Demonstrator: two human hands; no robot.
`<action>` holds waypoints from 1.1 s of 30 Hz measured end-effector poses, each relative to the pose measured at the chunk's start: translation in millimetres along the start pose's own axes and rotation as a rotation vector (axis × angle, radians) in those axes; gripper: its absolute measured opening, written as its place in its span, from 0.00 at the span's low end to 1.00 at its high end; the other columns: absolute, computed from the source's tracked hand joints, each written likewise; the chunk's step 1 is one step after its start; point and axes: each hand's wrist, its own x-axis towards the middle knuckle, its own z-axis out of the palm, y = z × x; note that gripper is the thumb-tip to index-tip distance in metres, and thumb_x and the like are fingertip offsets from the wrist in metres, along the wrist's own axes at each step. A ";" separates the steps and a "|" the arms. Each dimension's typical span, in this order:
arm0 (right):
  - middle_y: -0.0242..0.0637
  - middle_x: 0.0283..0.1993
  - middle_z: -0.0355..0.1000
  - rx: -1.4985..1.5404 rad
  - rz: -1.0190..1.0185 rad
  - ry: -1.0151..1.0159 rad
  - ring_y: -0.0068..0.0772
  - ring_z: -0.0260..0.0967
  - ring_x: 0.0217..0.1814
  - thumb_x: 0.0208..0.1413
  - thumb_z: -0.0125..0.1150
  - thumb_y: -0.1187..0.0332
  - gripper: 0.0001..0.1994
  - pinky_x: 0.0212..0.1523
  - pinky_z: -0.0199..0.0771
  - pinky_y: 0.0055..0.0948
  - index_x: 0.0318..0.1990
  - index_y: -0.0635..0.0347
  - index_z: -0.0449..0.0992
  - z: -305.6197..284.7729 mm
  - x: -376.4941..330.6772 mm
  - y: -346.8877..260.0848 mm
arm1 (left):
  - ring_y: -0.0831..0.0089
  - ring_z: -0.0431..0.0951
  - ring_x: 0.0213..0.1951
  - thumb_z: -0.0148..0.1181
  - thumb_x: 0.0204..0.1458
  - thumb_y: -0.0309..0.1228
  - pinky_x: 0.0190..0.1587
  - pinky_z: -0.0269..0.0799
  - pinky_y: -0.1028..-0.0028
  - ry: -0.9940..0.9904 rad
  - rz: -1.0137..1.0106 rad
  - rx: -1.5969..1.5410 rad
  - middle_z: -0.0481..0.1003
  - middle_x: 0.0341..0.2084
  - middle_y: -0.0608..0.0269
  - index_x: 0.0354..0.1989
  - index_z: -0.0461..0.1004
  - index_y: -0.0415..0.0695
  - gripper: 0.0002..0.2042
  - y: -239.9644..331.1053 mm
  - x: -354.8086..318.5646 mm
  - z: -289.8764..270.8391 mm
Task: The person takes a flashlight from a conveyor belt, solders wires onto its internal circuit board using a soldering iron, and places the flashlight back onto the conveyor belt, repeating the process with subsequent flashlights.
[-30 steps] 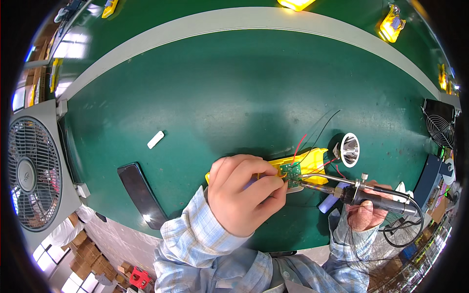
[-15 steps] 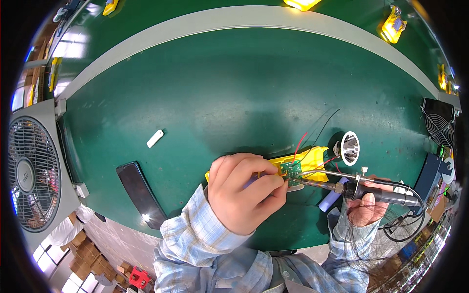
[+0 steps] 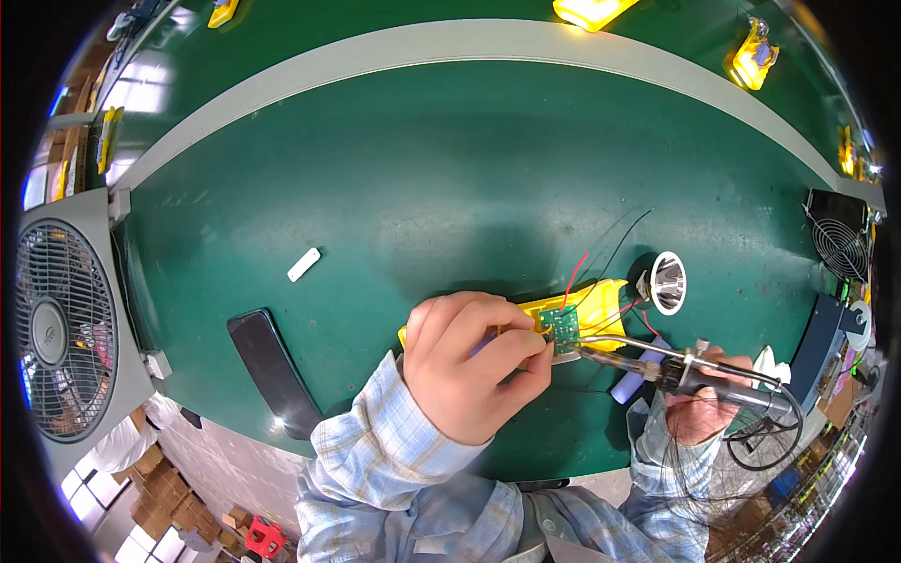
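My left hand [image 3: 474, 366] is closed in a pinch at the left edge of a small green circuit board [image 3: 562, 321], with a short orange wire [image 3: 542, 328] at its fingertips. Under them lies a yellow plastic housing [image 3: 608, 298], partly covered by the hand. From the right, my right hand [image 3: 699, 408] grips the handle of a soldering iron [image 3: 680, 377] that has a thin metal feed tube along its top. The iron's tip points at the lower edge of the board. A red wire [image 3: 574, 283] and a black wire [image 3: 627, 236] rise from the board.
Beside the housing stands a shiny cone-shaped reflector [image 3: 668, 283] with a white rim. A purple cylindrical cell [image 3: 629, 383] lies under the iron. To the left are a black phone [image 3: 270, 368] and a small white stick [image 3: 303, 265]. A grey fan [image 3: 52, 333] stands at the left edge.
The soldering iron's handle has dropped a little and tilts more steeply, its tip still by the board. My left hand keeps its pinch. The whole view has shifted slightly.
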 end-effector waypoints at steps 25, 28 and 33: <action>0.36 0.20 0.58 0.092 0.172 0.113 0.16 0.50 0.09 0.35 0.50 0.64 0.14 0.08 0.51 0.11 0.27 0.63 0.58 0.4 10.2 -7.6 | 0.77 0.63 0.26 0.49 0.32 0.43 0.30 0.55 0.81 -0.204 0.499 0.445 0.63 0.14 0.72 0.11 0.62 0.49 0.12 -1.4 -39.6 -36.6; 0.36 0.19 0.58 0.066 0.168 0.118 0.17 0.50 0.10 0.37 0.50 0.65 0.13 0.09 0.52 0.13 0.27 0.63 0.58 0.6 10.0 -7.4 | 0.77 0.62 0.22 0.49 0.33 0.43 0.29 0.54 0.79 -0.261 0.506 0.387 0.59 0.10 0.72 0.08 0.59 0.49 0.13 -7.6 -38.2 -41.6; 0.34 0.17 0.56 0.065 0.214 0.096 0.17 0.50 0.10 0.37 0.49 0.65 0.12 0.10 0.52 0.12 0.27 0.63 0.58 1.4 10.6 -9.5 | 0.75 0.58 0.17 0.51 0.30 0.36 0.25 0.50 0.74 -0.161 0.265 0.103 0.59 0.11 0.69 0.10 0.60 0.47 0.09 -7.4 -27.4 -37.3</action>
